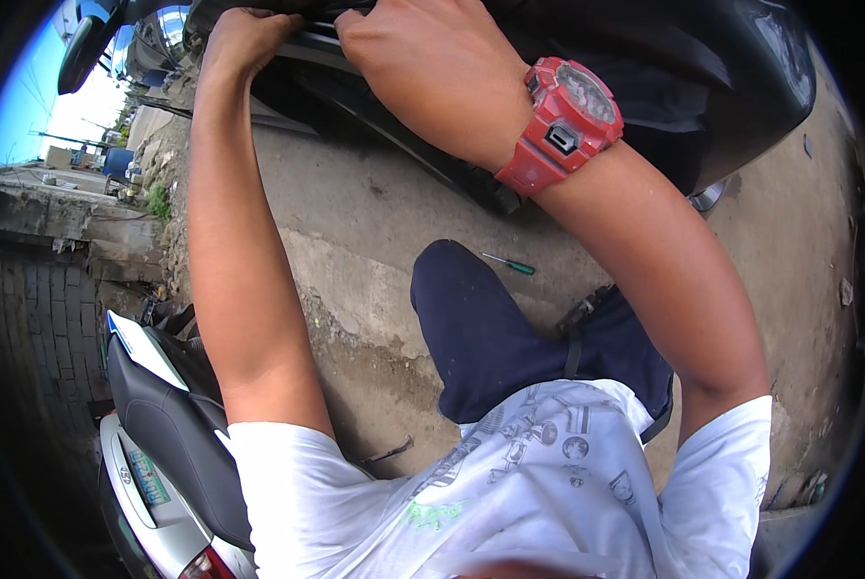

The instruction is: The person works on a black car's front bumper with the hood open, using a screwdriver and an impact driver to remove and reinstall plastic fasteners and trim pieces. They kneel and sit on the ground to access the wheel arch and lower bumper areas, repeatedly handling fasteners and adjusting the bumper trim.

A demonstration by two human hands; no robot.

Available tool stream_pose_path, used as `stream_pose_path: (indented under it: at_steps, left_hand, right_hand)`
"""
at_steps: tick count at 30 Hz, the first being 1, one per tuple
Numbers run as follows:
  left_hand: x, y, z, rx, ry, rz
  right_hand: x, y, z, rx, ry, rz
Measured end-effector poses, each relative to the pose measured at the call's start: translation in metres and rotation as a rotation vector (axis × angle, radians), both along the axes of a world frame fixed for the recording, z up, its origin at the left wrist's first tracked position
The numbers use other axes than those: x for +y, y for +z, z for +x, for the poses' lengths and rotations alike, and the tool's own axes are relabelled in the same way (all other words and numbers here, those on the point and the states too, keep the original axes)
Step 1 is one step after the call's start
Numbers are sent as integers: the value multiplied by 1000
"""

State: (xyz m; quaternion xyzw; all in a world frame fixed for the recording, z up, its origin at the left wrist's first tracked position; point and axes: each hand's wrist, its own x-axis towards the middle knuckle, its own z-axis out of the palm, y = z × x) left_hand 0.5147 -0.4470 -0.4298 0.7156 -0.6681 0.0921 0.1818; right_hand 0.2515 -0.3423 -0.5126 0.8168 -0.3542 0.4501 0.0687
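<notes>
Both my hands reach up to the top edge, against the lower side of a glossy black vehicle panel (741,68). My left hand (244,39) is bent at the wrist, its fingers pressed together at a dark edge beside a narrow grey strip (312,48). Just right of it, my right hand (423,72) is closed, knuckles up, with its fingertips out of sight behind the hand. Whatever the fingers grip is hidden. A red watch (568,121) is on my right wrist. On the ground by my knee lies a screwdriver (510,263) with a green handle.
A scooter with a black seat (167,425) stands close at my left, a white and blue flat item (148,347) on it. A black mirror (85,53) juts out at upper left. Further off is a block wall (46,309). Concrete ground (346,280) lies below.
</notes>
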Motion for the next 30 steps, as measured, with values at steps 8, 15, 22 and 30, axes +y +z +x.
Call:
stream_pose_path:
  at_steps: [8, 15, 22, 30]
  left_hand:
    - [-4, 2, 9, -28, -45, 64]
    - [23, -4, -20, -8, 50, -29]
    - [28, 5, -33, -7, 104, 34]
    - [34, 8, -22, 39, 0, 83]
  right_hand:
    - [0, 21, 3, 23, 104, -68]
    - [-10, 28, -4, -43, 35, 202]
    - [-2, 4, -4, 40, -21, 83]
    - [0, -13, 3, -216, 67, 223]
